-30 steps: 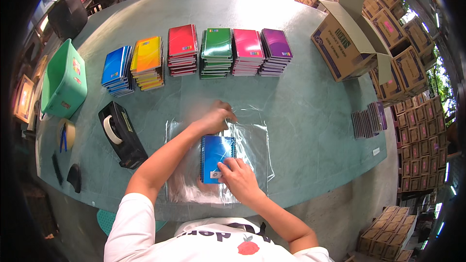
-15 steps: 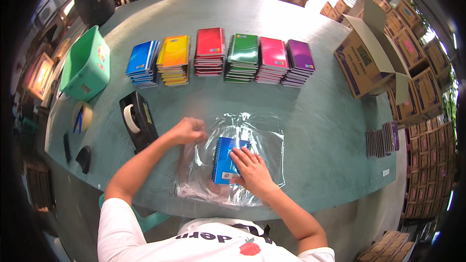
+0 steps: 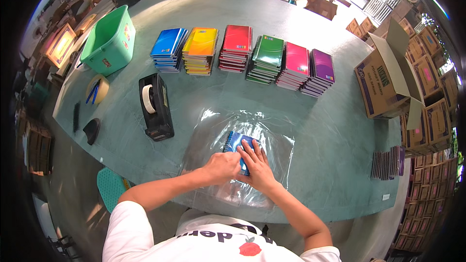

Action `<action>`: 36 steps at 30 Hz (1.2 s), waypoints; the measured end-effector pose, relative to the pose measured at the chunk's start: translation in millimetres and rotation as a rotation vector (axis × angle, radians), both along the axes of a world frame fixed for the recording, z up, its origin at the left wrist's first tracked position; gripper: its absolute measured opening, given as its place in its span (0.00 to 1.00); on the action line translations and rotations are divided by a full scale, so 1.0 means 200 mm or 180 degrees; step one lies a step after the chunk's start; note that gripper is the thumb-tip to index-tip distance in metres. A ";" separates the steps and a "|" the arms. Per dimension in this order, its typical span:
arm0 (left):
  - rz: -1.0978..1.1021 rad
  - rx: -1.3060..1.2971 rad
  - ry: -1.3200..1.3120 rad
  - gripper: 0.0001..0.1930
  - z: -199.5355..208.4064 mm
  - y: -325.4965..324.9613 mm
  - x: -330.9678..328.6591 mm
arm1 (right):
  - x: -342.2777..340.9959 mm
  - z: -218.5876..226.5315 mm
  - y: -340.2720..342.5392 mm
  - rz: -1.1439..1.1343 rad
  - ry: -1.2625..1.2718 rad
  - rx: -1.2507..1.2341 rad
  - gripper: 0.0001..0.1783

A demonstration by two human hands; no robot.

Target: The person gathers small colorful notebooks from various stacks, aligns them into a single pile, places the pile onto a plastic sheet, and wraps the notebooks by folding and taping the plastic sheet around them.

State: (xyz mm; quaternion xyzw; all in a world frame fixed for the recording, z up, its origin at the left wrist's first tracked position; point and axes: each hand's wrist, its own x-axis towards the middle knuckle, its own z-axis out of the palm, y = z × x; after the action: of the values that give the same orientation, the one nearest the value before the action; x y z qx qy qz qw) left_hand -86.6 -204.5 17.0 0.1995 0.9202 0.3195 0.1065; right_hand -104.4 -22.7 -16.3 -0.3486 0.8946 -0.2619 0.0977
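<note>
Blue notebook [image 3: 238, 143] inside clear plastic bag [image 3: 272, 140], under flat, spread fingers [image 3: 252, 149] of right hand [image 3: 258, 167]; left hand [image 3: 222, 167] curled alongside.

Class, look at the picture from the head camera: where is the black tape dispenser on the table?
The black tape dispenser stands left of centre on the table, left of the clear plastic bag and in front of the blue notebook stack.

Both hands, left hand [image 3: 222, 166] and right hand [image 3: 257, 165], press a blue notebook [image 3: 240, 143] inside a clear plastic bag [image 3: 272, 131] on the near counter [image 3: 194, 102].
</note>
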 end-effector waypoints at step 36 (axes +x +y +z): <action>0.1127 0.0764 -0.0863 0.10 0.17 -0.12 0.08 | -0.09 0.08 0.14 0.0555 0.0380 -0.0434 0.15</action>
State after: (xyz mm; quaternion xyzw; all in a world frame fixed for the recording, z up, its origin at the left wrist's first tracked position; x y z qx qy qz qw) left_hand -71.3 -228.1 51.8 0.0017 0.8736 0.4639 0.1469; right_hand -122.4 4.4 -0.1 -0.4460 0.8452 -0.2914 0.0427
